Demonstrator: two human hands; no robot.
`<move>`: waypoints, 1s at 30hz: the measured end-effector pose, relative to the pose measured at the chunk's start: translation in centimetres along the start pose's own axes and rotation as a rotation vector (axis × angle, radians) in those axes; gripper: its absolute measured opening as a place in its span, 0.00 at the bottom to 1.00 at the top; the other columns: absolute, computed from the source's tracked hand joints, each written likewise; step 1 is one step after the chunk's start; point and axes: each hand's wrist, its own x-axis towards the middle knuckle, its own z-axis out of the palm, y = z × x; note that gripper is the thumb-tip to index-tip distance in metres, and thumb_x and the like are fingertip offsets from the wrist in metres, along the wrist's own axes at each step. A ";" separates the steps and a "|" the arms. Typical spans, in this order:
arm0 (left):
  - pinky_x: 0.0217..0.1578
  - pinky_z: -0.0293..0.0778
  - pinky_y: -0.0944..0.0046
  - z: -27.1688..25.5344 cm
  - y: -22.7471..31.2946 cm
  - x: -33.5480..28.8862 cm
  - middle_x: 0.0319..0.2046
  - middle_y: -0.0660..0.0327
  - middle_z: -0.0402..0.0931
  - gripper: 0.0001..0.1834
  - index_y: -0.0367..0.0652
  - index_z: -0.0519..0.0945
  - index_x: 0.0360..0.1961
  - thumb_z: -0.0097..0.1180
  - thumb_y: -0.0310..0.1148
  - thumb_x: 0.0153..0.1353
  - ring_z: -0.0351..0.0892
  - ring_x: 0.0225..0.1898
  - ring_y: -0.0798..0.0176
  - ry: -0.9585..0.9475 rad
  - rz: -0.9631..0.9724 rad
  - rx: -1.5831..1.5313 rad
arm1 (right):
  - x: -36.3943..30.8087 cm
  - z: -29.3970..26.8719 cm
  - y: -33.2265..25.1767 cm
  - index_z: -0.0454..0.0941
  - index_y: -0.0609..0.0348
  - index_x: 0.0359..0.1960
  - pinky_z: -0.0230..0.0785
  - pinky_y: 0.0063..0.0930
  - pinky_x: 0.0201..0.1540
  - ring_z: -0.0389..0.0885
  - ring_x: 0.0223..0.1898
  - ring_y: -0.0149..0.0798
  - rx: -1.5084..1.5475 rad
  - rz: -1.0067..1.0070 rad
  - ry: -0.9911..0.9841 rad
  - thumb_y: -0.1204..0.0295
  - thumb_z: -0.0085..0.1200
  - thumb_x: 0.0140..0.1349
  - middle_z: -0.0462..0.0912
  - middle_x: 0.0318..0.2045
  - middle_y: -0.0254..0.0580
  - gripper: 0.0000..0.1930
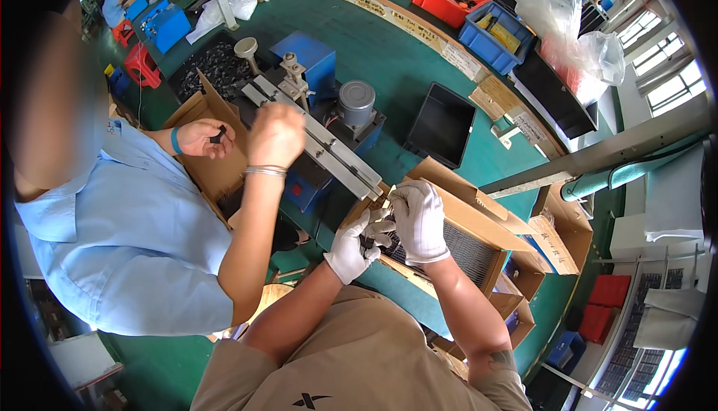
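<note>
Both my hands wear white gloves and meet over the near left end of an open cardboard box (497, 265). My left hand (351, 250) has its fingers curled round a small dark part (367, 242), whose exact kind does not show. Close beside it, my right hand (420, 220) has its fingers bent and pressed together; whatever they hold is hidden. Rows of thin dark parts (467, 258) fill the box below my right hand. Just beyond my hands is the end of a metal rail (359, 179) belonging to a bench machine.
At my left a co-worker in a light-blue shirt (149, 246) holds a small black piece (218, 136), the other hand above the rail. A motor (356, 103), a black tray (443, 123) and a blue bin (495, 37) stand farther back. Another carton (206, 172) sits before the co-worker.
</note>
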 end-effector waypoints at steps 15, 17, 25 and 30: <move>0.19 0.63 0.69 -1.4 -0.4 1.1 0.33 0.66 0.82 0.15 0.50 0.81 0.45 0.52 0.49 0.72 0.73 0.25 0.71 0.044 -0.024 -0.151 | -1.2 3.4 -1.0 0.77 0.55 0.37 0.65 0.41 0.47 0.77 0.41 0.46 -0.092 -0.020 0.190 0.82 0.62 0.51 0.80 0.38 0.40 0.12; 0.19 0.63 0.69 -1.2 -0.3 0.8 0.33 0.66 0.83 0.16 0.50 0.80 0.46 0.52 0.49 0.72 0.74 0.25 0.71 0.074 0.002 -0.134 | -1.4 3.7 -0.9 0.77 0.55 0.37 0.65 0.41 0.47 0.77 0.42 0.46 -0.051 0.024 0.205 0.82 0.62 0.52 0.80 0.38 0.40 0.12; 0.19 0.63 0.72 -3.6 -0.6 1.9 0.47 0.66 0.83 0.19 0.53 0.74 0.60 0.45 0.48 0.75 0.80 0.33 0.70 -0.120 0.028 -0.220 | -0.5 4.4 -0.6 0.78 0.56 0.36 0.67 0.40 0.46 0.79 0.41 0.46 -0.035 -0.015 0.162 0.78 0.68 0.49 0.82 0.38 0.38 0.13; 0.30 0.74 0.68 -0.4 0.4 0.2 0.49 0.65 0.84 0.22 0.50 0.78 0.57 0.43 0.51 0.75 0.83 0.46 0.67 -0.151 0.093 -0.196 | -1.2 1.7 -1.8 0.82 0.58 0.39 0.71 0.41 0.49 0.78 0.44 0.52 0.095 0.135 0.078 0.72 0.71 0.48 0.81 0.42 0.48 0.15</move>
